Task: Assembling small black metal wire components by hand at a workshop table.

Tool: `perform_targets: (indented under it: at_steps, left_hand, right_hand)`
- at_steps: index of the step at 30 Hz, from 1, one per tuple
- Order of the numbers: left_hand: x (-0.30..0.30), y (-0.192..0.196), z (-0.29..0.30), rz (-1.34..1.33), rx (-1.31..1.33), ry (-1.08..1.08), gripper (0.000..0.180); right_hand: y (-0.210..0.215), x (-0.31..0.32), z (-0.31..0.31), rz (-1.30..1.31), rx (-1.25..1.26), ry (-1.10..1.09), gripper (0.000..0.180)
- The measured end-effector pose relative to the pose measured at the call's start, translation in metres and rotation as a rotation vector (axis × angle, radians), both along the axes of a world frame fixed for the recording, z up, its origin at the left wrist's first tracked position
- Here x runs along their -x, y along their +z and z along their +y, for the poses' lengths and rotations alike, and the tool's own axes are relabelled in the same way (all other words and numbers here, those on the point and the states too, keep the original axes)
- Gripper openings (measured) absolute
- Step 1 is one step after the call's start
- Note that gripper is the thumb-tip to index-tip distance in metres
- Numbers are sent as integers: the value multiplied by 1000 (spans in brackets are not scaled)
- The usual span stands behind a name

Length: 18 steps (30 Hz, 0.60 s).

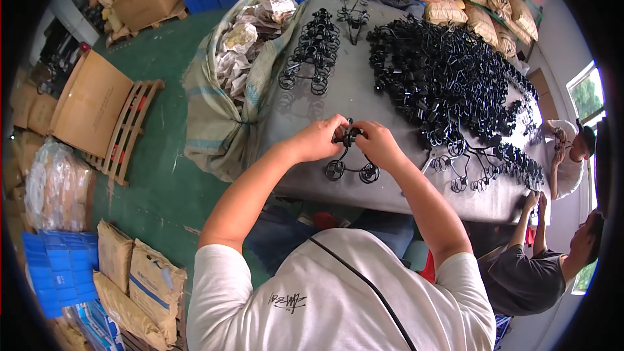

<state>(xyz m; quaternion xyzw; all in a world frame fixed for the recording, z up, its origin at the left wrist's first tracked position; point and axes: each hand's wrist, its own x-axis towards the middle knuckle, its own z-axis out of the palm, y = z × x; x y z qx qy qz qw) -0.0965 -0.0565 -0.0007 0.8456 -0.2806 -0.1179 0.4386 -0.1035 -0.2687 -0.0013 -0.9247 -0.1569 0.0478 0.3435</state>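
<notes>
Your left hand point(318, 139) and right hand point(381, 145) grip one black wire piece point(350, 137) together; the neat row point(314, 51) seems done, the heap point(442, 71) left.

Glossy, metal-looking on held black piece point(351, 137); smooth, faintly shiny on grey tabletop point(296, 120); coarsely woven on sack point(211, 114); matt on cardboard box point(94, 101).

A grey table point(354, 81) carries a broad heap of black wire parts point(439, 68) and, leftward, a narrow row point(316, 45).
</notes>
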Motion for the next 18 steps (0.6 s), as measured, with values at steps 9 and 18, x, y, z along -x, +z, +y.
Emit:
perform_targets:
  at_steps: [9, 18]
  left_hand:
    - [-8, -4, -17, 53, -72, 36, 54]
    - [-8, -3, -21, 177, -87, 94, 56]
  right_hand:
    - [0, 34, -6, -1, -101, -109, 49]
    - [-48, 49, -85, -207, -111, -449, 32]
